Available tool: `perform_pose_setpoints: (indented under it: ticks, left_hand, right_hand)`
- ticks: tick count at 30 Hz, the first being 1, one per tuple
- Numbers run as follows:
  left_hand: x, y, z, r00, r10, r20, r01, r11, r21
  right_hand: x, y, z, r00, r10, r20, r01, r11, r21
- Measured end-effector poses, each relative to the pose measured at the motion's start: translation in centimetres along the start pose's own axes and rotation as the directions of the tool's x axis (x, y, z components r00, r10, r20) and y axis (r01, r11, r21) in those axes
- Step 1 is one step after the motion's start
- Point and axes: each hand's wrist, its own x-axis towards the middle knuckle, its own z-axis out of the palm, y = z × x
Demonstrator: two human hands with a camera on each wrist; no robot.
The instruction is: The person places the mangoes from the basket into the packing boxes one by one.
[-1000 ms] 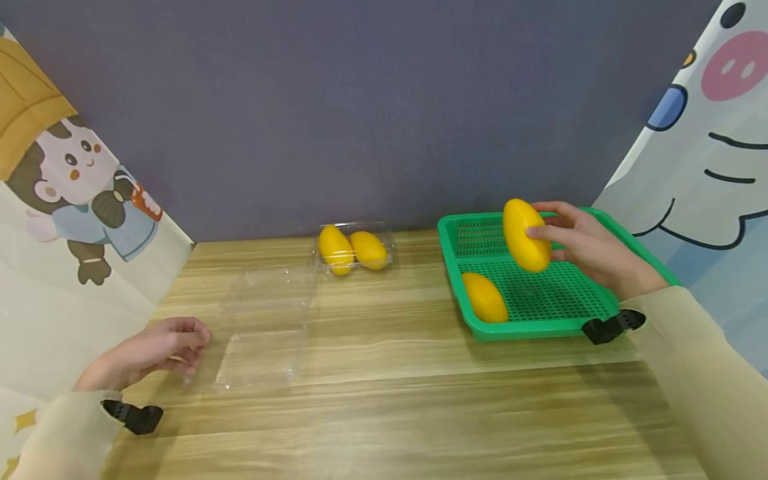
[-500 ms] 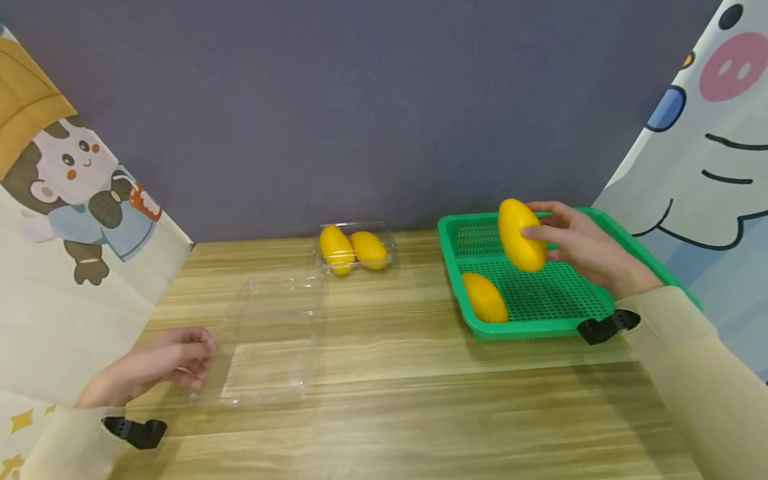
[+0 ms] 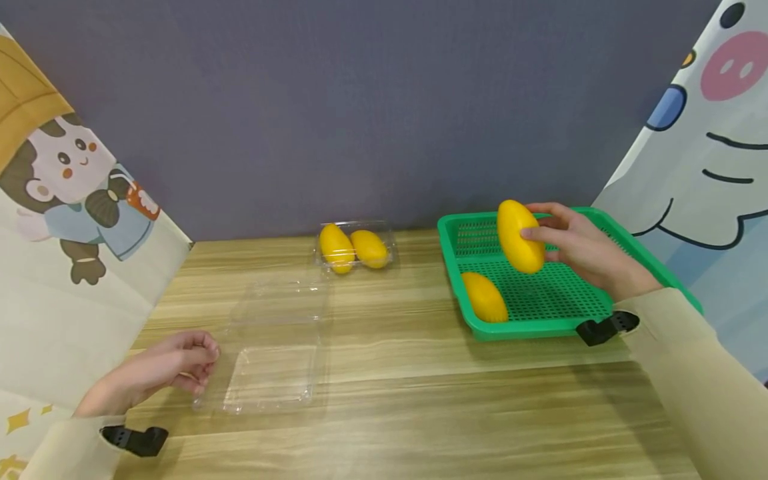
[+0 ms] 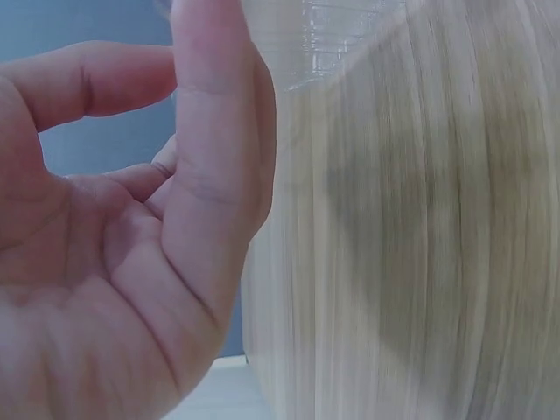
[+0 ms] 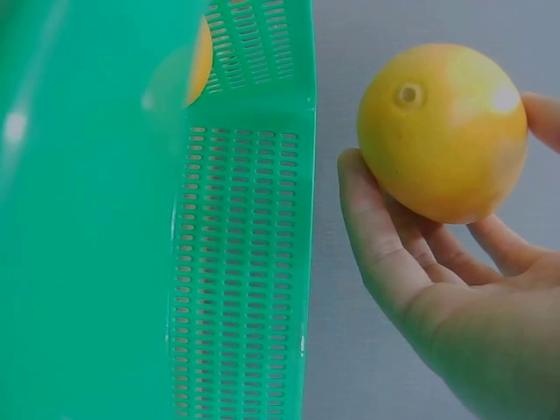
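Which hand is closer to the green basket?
Right. The right hand holds a yellow fruit above the basket; the left hand is far to its left, at an open clear box.

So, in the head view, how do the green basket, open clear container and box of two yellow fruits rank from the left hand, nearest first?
1. Open clear container, front left, at the left hand.
2. Box of two yellow fruits, back centre.
3. Green basket, right side.

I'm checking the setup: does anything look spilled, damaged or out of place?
No, nothing stands out. The yellow fruit in the right hand looks undamaged, another fruit lies inside the green basket, and two fruits sit in the farther clear box. The nearer open container is too transparent to check for cracks.
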Motion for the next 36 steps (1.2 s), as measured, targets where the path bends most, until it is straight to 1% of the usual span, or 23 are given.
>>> perform_pose_setpoints:
  ticks: [6,8,14,20,29,36]
  left_hand:
    - [0.6,0.4,0.9,1.0,0.003,-0.01,-0.002,1.0,0.012]
    - [0.9,0.6,1.2,1.0,0.005,-0.007,-0.005,1.0,0.006]
    - [1.7,1.2,2.8,0.999,0.037,0.019,-0.037,0.999,-0.012]
    - [2.3,1.8,4.3,0.999,0.039,-0.008,-0.039,0.999,-0.008]
    - [3.1,2.4,6.5,0.997,0.074,-0.032,-0.075,0.996,-0.039]
    - [3.7,2.8,7.8,0.996,0.077,-0.034,-0.079,0.996,-0.05]
  right_hand:
    - [0.2,0.3,0.0,1.0,0.002,0.002,-0.002,1.0,-0.013]
    - [0.2,0.3,0.0,1.0,0.0,0.002,0.0,1.0,-0.015]
    - [0.1,0.3,0.0,1.0,-0.004,0.006,0.004,1.0,-0.015]
    - [-0.1,0.2,0.2,1.0,-0.003,0.003,0.003,1.0,-0.017]
    - [-0.4,0.0,0.7,1.0,-0.005,0.01,0.004,1.0,0.011]
    - [-0.8,-0.6,1.3,0.999,-0.029,0.014,0.029,0.999,0.016]
